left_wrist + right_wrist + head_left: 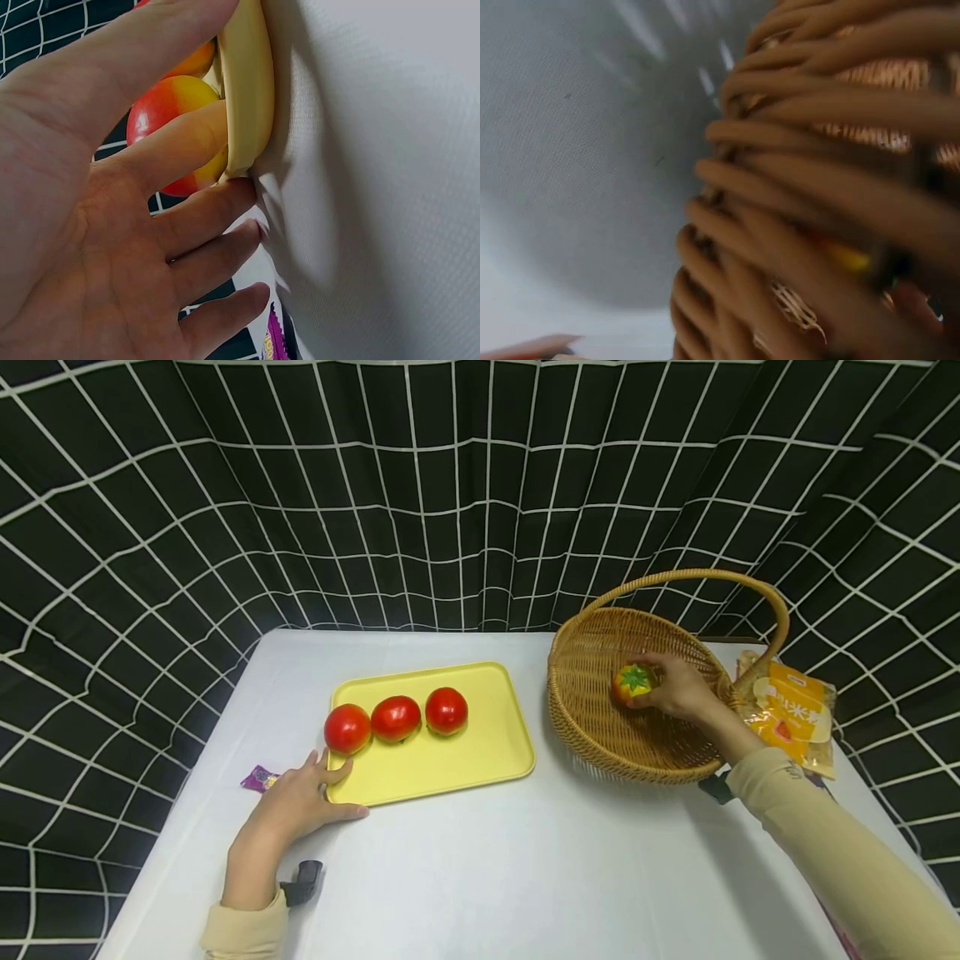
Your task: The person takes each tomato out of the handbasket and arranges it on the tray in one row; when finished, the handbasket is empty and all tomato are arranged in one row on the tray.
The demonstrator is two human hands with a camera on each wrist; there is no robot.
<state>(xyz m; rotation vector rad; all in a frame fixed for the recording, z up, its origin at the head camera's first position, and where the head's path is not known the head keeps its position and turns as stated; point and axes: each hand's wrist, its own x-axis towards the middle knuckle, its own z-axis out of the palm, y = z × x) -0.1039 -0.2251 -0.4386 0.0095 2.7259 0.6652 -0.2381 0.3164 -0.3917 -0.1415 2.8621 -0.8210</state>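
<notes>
A yellow tray lies on the white table with three red tomatoes in a row along its far left part. At the tray's near left corner, my left hand holds the rim, with the index finger hooked inside and the thumb along the near edge. The left wrist view shows that rim between thumb and fingers. Inside the tilted wicker basket, my right hand grips a red-orange tomato whose green leafy top faces up. Woven basket side hides that hand in the right wrist view.
An orange snack packet lies right of the basket, partly behind its tall arched handle. A small purple wrapper is beside my left hand. A black curtain with a white grid stands around the table.
</notes>
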